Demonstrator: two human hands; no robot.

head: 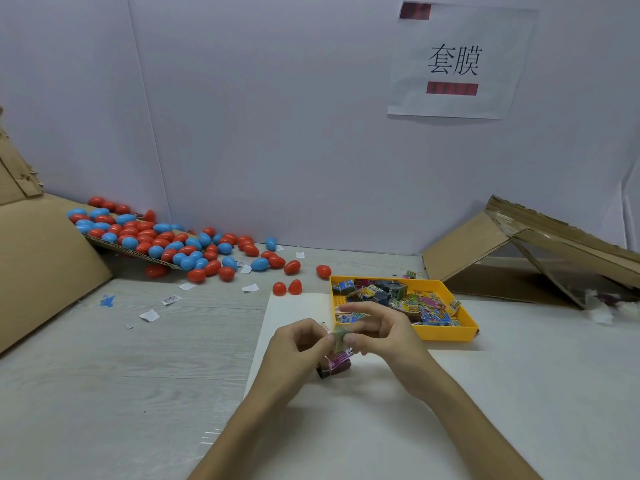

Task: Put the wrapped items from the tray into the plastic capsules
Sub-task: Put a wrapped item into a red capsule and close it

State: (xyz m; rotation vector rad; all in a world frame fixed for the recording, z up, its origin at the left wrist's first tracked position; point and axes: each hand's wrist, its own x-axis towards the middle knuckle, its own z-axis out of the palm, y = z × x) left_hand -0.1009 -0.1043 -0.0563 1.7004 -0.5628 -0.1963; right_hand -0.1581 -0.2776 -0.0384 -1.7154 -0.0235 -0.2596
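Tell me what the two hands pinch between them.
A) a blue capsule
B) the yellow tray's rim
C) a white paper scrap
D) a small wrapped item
D: the left hand and right hand both pinch a small wrapped item, just in front of the yellow tray.

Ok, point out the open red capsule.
In the head view, centre, the open red capsule lies just left of the tray, at the sheet's far edge.

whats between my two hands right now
In the head view, a small greenish wrapped item sits between the left hand and right hand, pinched by both; a purple wrapped packet shows just below it.
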